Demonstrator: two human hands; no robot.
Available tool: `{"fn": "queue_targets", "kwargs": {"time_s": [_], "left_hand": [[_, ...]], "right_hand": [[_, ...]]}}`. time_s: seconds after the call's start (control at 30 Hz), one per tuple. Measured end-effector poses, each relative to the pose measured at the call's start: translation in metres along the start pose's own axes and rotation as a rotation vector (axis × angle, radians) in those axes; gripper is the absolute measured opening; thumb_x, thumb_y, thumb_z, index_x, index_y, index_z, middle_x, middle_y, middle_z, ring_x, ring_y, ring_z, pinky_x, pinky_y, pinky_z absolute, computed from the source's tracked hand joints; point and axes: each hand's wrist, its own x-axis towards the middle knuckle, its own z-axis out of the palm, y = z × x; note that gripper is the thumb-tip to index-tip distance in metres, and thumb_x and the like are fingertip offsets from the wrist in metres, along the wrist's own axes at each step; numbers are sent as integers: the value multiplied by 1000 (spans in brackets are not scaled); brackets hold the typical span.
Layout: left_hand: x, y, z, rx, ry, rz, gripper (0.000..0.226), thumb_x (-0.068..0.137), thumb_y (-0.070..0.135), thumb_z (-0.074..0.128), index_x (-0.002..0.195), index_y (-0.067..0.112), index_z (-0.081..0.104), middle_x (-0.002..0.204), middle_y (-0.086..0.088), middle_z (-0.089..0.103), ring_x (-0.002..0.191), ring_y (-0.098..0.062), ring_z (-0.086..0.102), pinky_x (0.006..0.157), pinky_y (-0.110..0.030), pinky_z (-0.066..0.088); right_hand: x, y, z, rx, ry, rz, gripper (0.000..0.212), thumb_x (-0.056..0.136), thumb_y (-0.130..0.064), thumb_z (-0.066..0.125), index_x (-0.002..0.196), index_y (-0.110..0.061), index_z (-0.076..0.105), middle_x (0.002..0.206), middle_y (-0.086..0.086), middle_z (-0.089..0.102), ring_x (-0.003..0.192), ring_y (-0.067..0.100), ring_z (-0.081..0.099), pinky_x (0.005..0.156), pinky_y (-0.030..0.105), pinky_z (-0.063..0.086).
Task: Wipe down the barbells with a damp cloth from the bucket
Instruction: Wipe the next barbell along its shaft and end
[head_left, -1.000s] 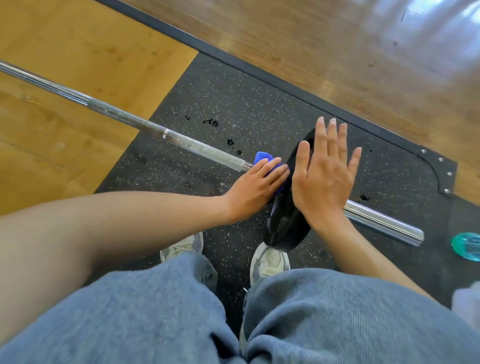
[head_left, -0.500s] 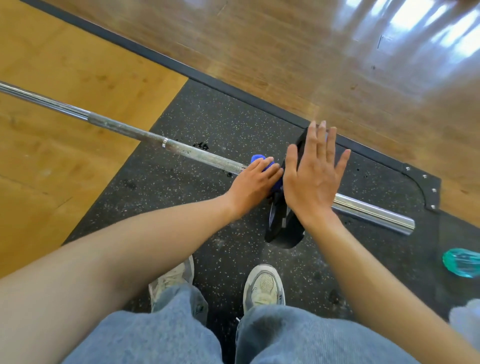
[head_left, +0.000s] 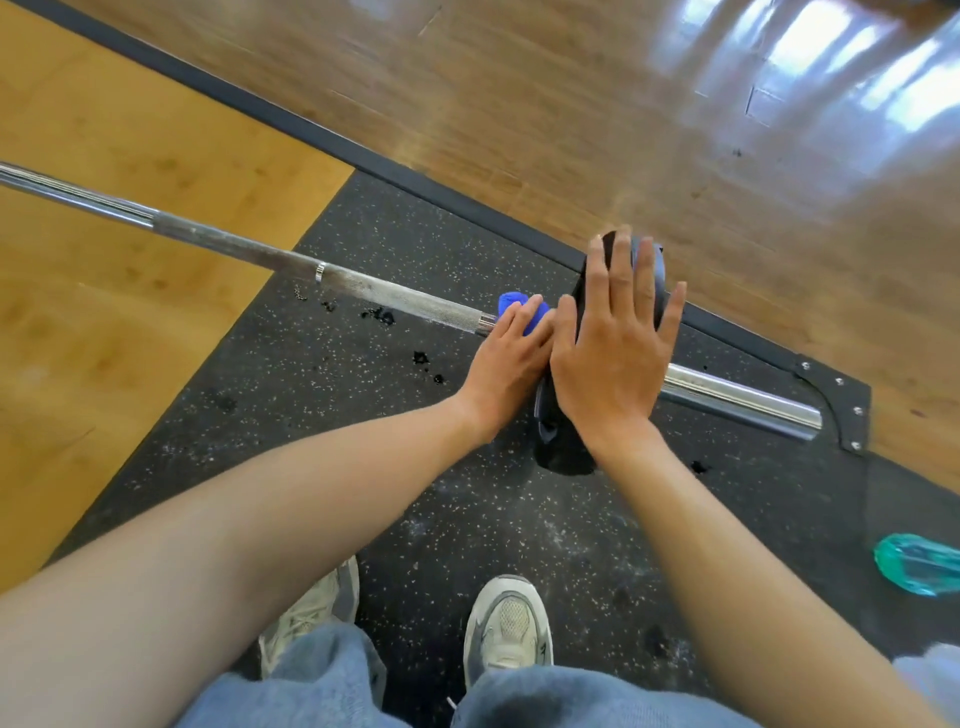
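A steel barbell (head_left: 395, 293) lies across the black rubber mat (head_left: 363, 415), its sleeve end (head_left: 743, 397) pointing right. A black weight plate (head_left: 563, 447) stands on the bar. My right hand (head_left: 615, 358) lies flat against the plate's face with straight, spread fingers. My left hand (head_left: 506, 371) presses a blue cloth (head_left: 511, 301) against the bar where it meets the plate's inner side, its fingers laid over the cloth. Most of the cloth is hidden under that hand. No bucket is in view.
Wet dark spots (head_left: 382, 315) dot the mat near the bar. A teal translucent object (head_left: 919, 569) lies at the right edge. My two shoes (head_left: 506, 623) stand on the mat below the plate. Wooden floor (head_left: 571, 104) lies beyond the mat's black border.
The view has pulled back and up, showing more of the floor and my legs lower in frame. Both hands stay at the plate and cloth in the same pose.
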Motion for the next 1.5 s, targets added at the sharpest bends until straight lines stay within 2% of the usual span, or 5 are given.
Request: {"fn": "queue_targets", "kwargs": {"time_s": [0.67,0.87,1.03,1.23,1.5], "left_hand": [[114,-52,33,-107,-48,-150,36,82,1,69,118,-1,66,102,-11,70,97,-38,62,87,-46,52],[86,-64,43,87,-17,40,51,93,10,41,143,7,53,141,-13,58,135,-38,49,113,-50,41],[130,-68,40,-126,-69,-71,33,88,11,40,103,4,70,97,-12,68,88,-38,59,84,-43,47],[84,-66,51,135,-10,82,57,93,9,33,149,7,42,147,-12,52,140,-39,43,118,-51,33],[98,-64,38,-139,17,33,42,81,-3,62,123,1,64,115,-16,66,112,-42,60,101,-50,49]], "right_hand": [[115,21,38,-4,41,34,65,102,-47,33,161,-23,21,170,2,12,157,21,5,126,47,3],[148,24,42,0,5,59,71,99,-60,27,160,-23,25,169,4,14,157,22,6,126,48,5],[156,23,43,39,23,108,75,97,-63,28,159,-21,28,169,6,15,157,23,5,126,48,4],[147,22,41,40,37,103,74,98,-63,28,158,-20,30,169,7,16,157,23,5,126,48,4],[127,21,42,3,57,123,71,99,-60,28,158,-21,30,169,7,16,157,26,6,126,51,4]]}}
